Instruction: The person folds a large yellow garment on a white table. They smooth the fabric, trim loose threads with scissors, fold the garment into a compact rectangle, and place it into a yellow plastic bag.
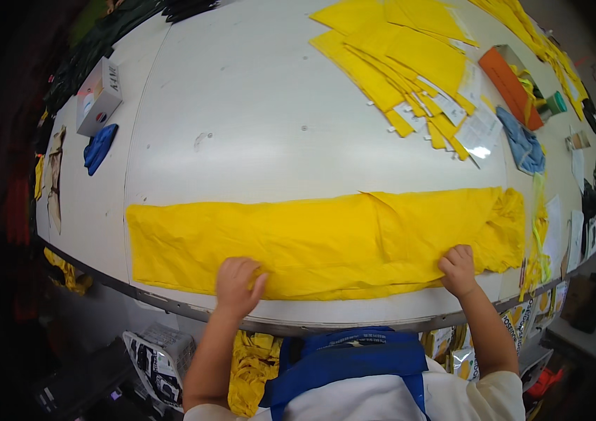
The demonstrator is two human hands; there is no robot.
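A long, folded yellow garment (pixel 312 231) lies across the near part of the table, creased along its length and bunched at its right end. My left hand (pixel 238 284) rests on its near edge, left of the middle, with bent fingers and the thumb held apart from them. Farther right, my right hand (pixel 459 270) is closed at the same near edge, its fingertips pinching the fabric. Part of the cloth under both hands is hidden.
Flat folded yellow pieces with papers (pixel 410 67) lie spread at the far right. Beside them are an orange box (pixel 512 88) and a light blue cloth (pixel 522 144). On the left stand a white box (pixel 99 98) and a blue cloth (pixel 99 149). Yellow fabric (pixel 252 365) hangs below the table.
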